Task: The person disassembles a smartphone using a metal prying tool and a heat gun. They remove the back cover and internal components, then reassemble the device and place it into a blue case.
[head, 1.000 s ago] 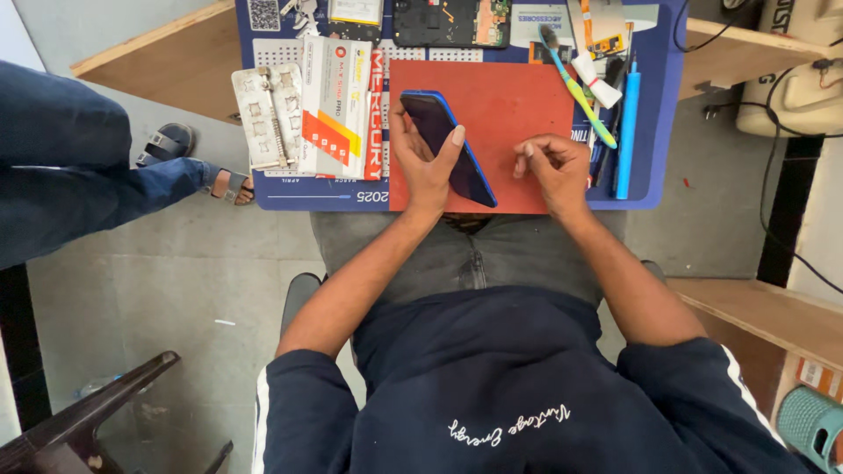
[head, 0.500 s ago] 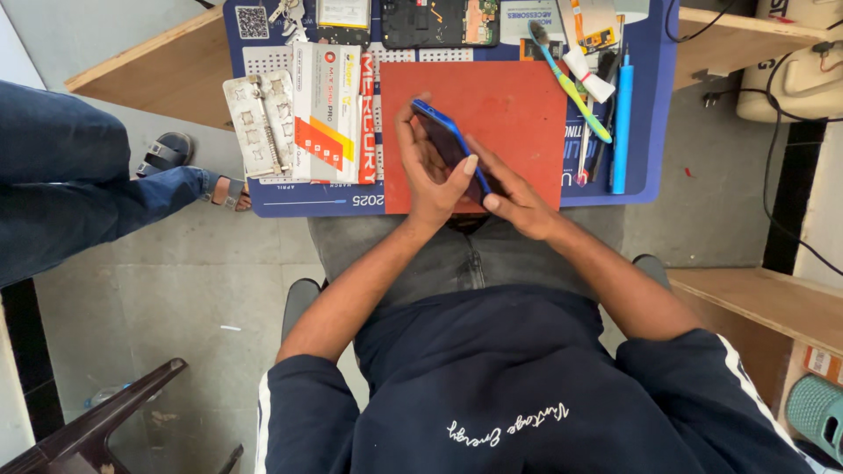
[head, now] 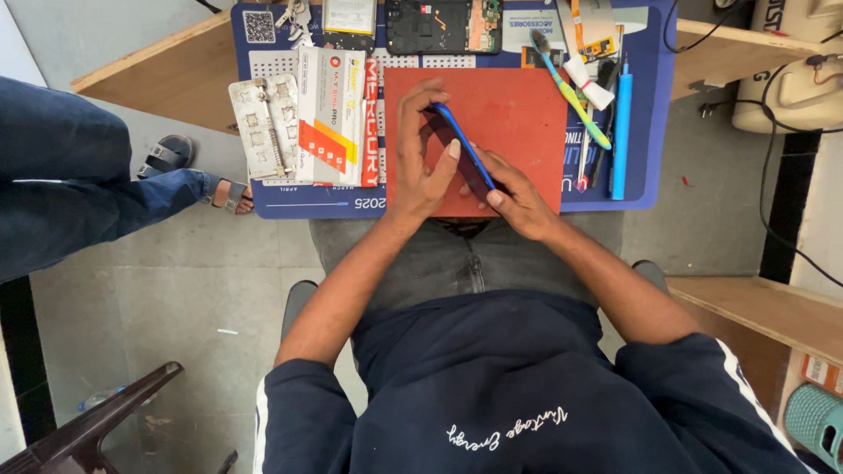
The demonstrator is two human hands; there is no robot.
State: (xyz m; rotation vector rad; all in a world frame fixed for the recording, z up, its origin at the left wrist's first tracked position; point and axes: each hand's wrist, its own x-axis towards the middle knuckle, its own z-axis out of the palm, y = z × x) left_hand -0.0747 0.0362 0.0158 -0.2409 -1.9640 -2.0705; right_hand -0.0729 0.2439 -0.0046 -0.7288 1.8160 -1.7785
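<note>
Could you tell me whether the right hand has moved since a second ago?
Yes. The right hand has left the right part of the red mat and come toward the left hand, now touching the blue phone.

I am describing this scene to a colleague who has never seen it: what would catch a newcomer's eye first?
First, the blue smartphone, held on edge by the left hand and the right hand over the red work mat at the centre. Next, the opened phone lying at the top of the blue mat, and the blue-and-green toothbrush to the right.
</note>
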